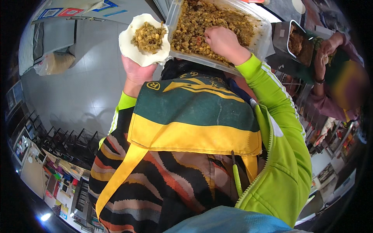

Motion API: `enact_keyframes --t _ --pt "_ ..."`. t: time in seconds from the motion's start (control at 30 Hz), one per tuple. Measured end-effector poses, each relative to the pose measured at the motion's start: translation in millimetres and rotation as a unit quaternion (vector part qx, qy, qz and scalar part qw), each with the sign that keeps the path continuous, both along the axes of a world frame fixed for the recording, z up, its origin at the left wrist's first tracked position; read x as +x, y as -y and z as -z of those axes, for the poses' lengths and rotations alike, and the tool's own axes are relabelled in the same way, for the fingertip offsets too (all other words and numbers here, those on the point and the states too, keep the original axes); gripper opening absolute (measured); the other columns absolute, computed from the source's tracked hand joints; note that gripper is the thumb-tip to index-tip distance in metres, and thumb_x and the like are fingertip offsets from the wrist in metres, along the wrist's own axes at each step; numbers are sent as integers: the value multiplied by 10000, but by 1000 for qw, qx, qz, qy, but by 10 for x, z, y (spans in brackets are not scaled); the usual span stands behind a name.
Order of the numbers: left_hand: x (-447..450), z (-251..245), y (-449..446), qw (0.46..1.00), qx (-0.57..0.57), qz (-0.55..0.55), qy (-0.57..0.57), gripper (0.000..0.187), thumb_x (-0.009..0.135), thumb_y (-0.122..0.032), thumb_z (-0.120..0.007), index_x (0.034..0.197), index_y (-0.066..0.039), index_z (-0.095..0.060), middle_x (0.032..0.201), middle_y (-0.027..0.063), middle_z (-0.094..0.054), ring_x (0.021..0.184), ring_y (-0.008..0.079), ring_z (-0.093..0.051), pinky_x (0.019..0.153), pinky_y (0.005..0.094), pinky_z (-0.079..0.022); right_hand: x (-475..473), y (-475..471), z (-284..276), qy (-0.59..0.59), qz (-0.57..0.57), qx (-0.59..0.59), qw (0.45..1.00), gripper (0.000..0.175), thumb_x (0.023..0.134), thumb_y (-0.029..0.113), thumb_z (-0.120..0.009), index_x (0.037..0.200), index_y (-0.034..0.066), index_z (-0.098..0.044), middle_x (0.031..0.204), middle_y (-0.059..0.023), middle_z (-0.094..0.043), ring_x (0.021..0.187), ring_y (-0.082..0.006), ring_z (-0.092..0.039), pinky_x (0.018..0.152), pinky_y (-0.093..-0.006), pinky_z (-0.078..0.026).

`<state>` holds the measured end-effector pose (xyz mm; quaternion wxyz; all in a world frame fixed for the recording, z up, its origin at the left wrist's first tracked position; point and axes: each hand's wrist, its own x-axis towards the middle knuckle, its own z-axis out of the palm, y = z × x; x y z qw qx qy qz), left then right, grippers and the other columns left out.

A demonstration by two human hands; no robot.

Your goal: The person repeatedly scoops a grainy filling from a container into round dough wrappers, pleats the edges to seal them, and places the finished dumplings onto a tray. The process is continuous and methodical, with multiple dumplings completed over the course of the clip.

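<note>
My left hand [139,70] supports a round, wavy-edged sheet of white dough [128,39] from below. A mound of chopped filling [149,38] with yellowish bits lies in the middle of the dough. To its right is a clear plastic tub [263,38] holding a thick layer of similar brown-green filling [192,17]. My right hand [223,40] is over the tub with its fingers curled down at the filling. The fingertips are partly hidden, so whatever they hold cannot be made out.
On the right, a co-worker's hands [326,51] are close together beside a metal container [282,36] of brown filling. A plastic bag [55,63] sits at the far left by the tiled floor [87,72]. Dark chairs [72,139] stand at lower left.
</note>
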<state>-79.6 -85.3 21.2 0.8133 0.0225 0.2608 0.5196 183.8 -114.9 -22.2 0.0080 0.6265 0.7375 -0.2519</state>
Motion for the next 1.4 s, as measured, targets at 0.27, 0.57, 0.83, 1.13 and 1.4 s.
enact_keyframes --t 0.27,0.57,0.83,1.13,1.4 --pt "19 66 62 999 45 -3 13 473 975 -394 -446 1326 -90 -532 1323 126 -573 1186 354 -564 950 546 -489 408 139 -352 -406 210 -27 889 177 865 86 -676 1024 9 -668 852 -57 -681 769 -127 -641 697 -270 -517" --pt "171 -36 14 995 77 63 -11 480 977 -402 -442 1339 -96 -519 1311 118 -578 1172 339 -571 924 538 -500 471 351 -890 -511 224 116 822 193 859 -7 -674 1049 -1 -649 915 -1 -636 845 -69 -589 766 -214 -478" --pt "279 -7 -6 954 163 57 -245 398 994 -335 -449 1289 -77 -522 1195 102 -613 1081 297 -617 831 460 -554 556 358 -893 -761 359 -1 540 213 871 17 -611 1082 -8 -600 949 -84 -616 841 -156 -574 763 -279 -484" --pt "318 -223 -12 959 190 84 -191 373 958 -152 -531 1313 -50 -479 1220 113 -582 1085 271 -614 875 430 -558 668 334 -895 -899 346 -161 216 242 804 73 -577 1010 -38 -517 865 -82 -513 773 -183 -507 715 -299 -466" --pt "345 -235 36 821 353 59 -445 585 762 68 -705 1292 -17 -473 1148 98 -612 1018 201 -646 871 322 -540 656 265 -802 -903 347 -164 194 198 794 73 -560 979 3 -540 800 -58 -510 716 -172 -479 683 -302 -449"
